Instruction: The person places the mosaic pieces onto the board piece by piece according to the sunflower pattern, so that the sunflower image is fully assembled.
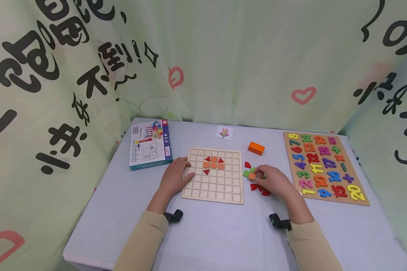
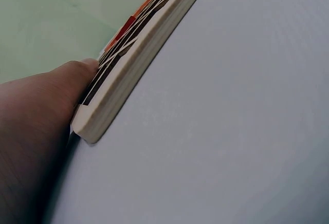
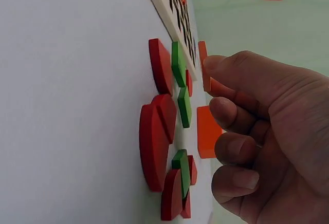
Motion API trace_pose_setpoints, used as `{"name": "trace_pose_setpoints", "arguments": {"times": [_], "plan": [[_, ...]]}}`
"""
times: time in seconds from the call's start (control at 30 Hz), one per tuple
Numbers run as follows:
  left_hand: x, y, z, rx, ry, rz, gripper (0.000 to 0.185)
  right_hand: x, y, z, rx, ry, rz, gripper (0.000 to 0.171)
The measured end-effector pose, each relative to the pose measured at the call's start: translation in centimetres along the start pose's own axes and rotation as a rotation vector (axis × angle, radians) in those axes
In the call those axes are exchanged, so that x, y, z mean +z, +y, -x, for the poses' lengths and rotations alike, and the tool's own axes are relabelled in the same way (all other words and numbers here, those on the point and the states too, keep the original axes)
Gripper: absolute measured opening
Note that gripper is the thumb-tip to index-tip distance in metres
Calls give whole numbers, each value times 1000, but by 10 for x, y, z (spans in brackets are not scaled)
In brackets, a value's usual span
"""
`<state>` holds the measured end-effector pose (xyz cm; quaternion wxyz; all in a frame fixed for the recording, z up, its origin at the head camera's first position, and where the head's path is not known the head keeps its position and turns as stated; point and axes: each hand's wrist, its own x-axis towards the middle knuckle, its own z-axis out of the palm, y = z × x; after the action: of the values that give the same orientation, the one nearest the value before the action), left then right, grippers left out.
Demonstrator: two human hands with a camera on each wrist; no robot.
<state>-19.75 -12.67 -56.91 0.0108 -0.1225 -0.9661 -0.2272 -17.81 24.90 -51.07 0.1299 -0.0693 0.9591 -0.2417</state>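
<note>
We see a wooden grid board (image 1: 213,177) at the centre of the frame on a pale table (image 1: 224,233), with orange and red pieces set in its upper squares. Our left hand (image 1: 175,177) rests flat on the board's left edge, fingers spread. Just right of the board, our right hand (image 1: 273,181) pinches a small orange tile (image 1: 252,175) between thumb and fingers, above loose red and green pieces (image 1: 257,184). An orange block (image 1: 256,148) lies higher up, a number puzzle (image 1: 323,167) at right, a box (image 1: 150,144) at left.
</note>
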Motion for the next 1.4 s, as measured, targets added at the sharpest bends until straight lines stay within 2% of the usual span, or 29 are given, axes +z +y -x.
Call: {"name": "trace_pose_setpoints", "arguments": {"times": [0.3, 0.73, 1.1, 1.4], "plan": [[0, 0, 0, -1, -1, 7, 43, 1, -35, -9, -57, -4, -15, 29], [0, 0, 1, -2, -9, 10, 45, 24, -81, -32, -166, -8, -41, 24], [0, 0, 0, 1, -7, 9, 44, 48, -93, -48, -207, -2, -66, 27], [-1, 0, 0, -2, -11, 10, 44, 59, -95, -52, -166, 13, -52, 23]]}}
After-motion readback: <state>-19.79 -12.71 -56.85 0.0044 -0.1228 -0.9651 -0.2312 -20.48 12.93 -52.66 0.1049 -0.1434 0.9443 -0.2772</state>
